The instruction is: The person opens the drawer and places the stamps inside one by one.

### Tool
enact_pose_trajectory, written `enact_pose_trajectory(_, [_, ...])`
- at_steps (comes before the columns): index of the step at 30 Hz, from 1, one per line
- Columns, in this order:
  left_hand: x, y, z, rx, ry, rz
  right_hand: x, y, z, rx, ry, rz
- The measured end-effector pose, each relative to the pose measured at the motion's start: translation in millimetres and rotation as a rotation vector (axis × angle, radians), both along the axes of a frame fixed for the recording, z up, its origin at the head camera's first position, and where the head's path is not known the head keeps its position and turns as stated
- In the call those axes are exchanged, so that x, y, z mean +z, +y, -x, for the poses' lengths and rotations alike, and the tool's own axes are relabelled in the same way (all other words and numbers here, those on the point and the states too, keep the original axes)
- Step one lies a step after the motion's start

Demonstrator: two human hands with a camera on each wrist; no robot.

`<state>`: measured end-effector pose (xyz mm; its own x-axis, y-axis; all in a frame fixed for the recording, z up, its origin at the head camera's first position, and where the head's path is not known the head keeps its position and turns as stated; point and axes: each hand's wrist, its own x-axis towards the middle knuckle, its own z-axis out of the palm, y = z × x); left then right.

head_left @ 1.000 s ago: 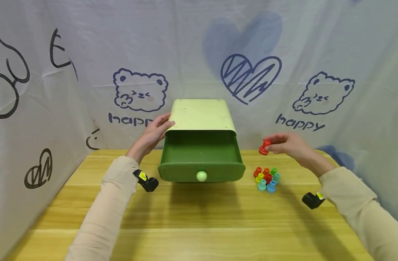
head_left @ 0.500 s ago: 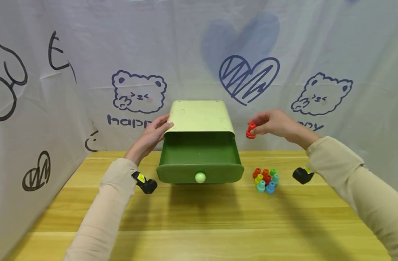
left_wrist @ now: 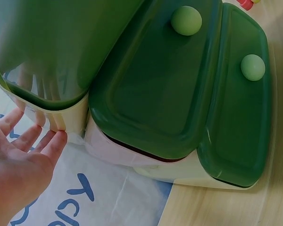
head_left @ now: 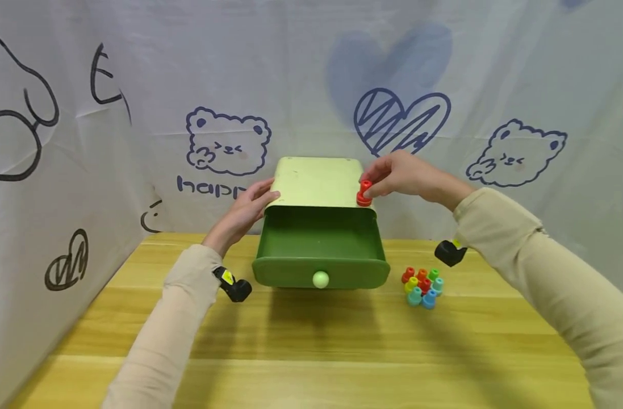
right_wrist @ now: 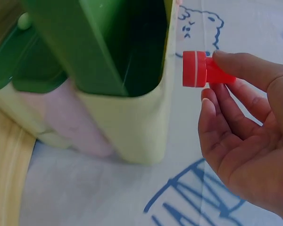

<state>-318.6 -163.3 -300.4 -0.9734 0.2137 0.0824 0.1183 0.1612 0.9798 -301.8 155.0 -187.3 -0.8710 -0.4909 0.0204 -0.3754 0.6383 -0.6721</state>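
Observation:
A small drawer cabinet with a pale yellow-green top stands at the back of the table. Its green top drawer, with a round pale knob, is pulled out toward me and its bare green floor shows. My left hand rests against the cabinet's left side, fingers extended along the casing in the left wrist view. Between thumb and fingers, my right hand pinches a red toy stamp. In the head view this stamp overlaps the top's front right corner; the right wrist view has it beside the open drawer's wall.
Several colourful toy stamps stand clustered on the wooden table, right of the cabinet. Two lower green drawers are closed beneath the top one. A white printed cloth hangs behind and at the sides.
My right hand has carried the red toy stamp up and left, from above the cluster to the cabinet's front right corner. The left hand stays at the cabinet's side.

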Motion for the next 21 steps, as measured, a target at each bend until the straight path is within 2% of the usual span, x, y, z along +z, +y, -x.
enact_pose_trajectory(7, [0.7,4.5,0.6,-0.006,0.004,-0.005,0.8,-28.1,5.9,0.082,-0.015,0.007])
enact_pose_trajectory(16, [1.0,0.3,-1.4,0.004,0.013,0.017,-11.1,-66.9,-7.3,0.202,0.019,-0.038])
enact_pose_trajectory(21, [-0.3,-1.1,-1.0,0.001,0.016,0.018,-21.4,-77.7,-11.1,0.281,0.007,-0.063])
